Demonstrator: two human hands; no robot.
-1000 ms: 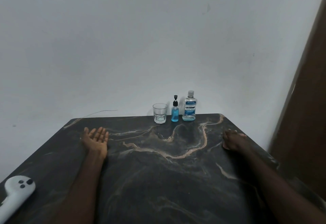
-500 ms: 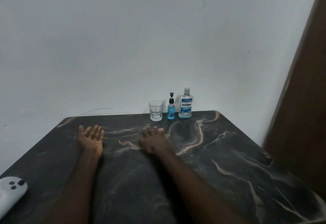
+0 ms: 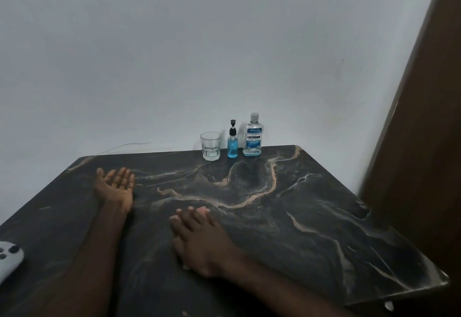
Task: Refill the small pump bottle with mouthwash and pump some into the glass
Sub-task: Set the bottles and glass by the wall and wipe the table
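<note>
At the far edge of the dark marble table (image 3: 311,216), against the wall, three things stand in a row. A clear drinking glass (image 3: 211,146) is on the left. Beside it is a small pump bottle (image 3: 232,142) with blue liquid and a black pump. A large Listerine mouthwash bottle (image 3: 252,135) with a white cap stands on the right, a little blue liquid at its bottom. My left hand (image 3: 116,186) lies palm up on the table, fingers apart, holding nothing. My right hand (image 3: 199,239) rests palm down near the table's middle, fingers together, nothing in it. Both are well short of the bottles.
A white controller (image 3: 8,258) lies at the table's near left edge. A brown door or panel (image 3: 424,142) rises just right of the table. A thin wire (image 3: 124,145) runs along the wall behind the table's left side.
My right hand has swept from the table's right side to its middle and now lies closer to me. The left hand has stayed palm up. The view has shifted a little.
</note>
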